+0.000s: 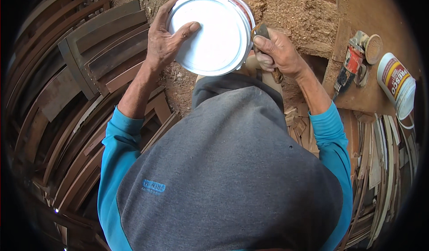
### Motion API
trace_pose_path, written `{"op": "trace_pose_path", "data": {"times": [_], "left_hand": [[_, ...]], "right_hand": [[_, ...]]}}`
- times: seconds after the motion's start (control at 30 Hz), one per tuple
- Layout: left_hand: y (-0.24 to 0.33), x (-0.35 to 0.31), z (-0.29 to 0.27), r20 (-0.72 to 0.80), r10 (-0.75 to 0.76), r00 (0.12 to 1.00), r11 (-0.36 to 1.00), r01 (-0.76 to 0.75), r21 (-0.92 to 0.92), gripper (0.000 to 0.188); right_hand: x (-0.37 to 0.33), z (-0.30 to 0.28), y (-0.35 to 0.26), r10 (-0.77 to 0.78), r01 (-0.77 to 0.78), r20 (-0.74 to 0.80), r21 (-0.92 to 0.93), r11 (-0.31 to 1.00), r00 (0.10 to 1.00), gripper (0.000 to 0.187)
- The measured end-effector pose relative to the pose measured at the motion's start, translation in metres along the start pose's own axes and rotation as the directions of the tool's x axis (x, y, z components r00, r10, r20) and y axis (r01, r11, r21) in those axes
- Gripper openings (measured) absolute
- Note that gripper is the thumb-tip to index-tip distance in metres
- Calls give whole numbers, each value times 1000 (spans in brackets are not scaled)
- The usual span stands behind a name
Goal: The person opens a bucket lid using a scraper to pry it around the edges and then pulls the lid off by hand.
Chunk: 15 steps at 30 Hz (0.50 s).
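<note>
A round white bucket [245, 10] with its white lid [210, 38] on is tilted in front of my body, lid side toward me. My left hand [165, 38] grips it at the left, thumb pressed on the lid and fingers behind the wall. On the other side, my right hand [279, 52] is closed around a scraper-like tool [262, 31] with a dark, rusty flat part and a brown end below the fist. That flat part is up against the lid's right rim; whether it sits under the rim I cannot tell.
Curved wooden frames [116, 36] are stacked on the left. To the right, a red and black angle grinder [351, 65] and a second white bucket [395, 79], on its side, lie on a wooden board [357, 9]. Sawdust [286, 9] covers the far ground; wood strips [380, 161] lie lower right.
</note>
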State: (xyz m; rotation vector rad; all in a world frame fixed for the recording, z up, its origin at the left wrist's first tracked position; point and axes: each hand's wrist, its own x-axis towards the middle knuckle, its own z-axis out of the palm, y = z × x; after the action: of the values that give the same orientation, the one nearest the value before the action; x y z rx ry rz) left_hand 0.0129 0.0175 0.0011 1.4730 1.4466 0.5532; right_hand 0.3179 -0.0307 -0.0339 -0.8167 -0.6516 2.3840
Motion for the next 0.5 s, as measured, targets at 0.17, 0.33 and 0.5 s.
{"op": "trace_pose_path", "data": {"times": [0.17, 0.33, 0.5], "left_hand": [[-1, 4, -5, 53, -8, 999, 1000, 7, 27, 81], [3, 11, -5, 85, 3, 996, 998, -8, 55, 80], [11, 18, 1, 127, 69, 989, 994, -80, 79, 77]], "right_hand": [[3, 4, 6, -54, 55, 15, -102, 993, 998, 34], [10, 2, 3, -46, 45, 40, 26, 999, 998, 41], [-5, 4, 0, -45, 44, -31, -23, 999, 999, 40]]}}
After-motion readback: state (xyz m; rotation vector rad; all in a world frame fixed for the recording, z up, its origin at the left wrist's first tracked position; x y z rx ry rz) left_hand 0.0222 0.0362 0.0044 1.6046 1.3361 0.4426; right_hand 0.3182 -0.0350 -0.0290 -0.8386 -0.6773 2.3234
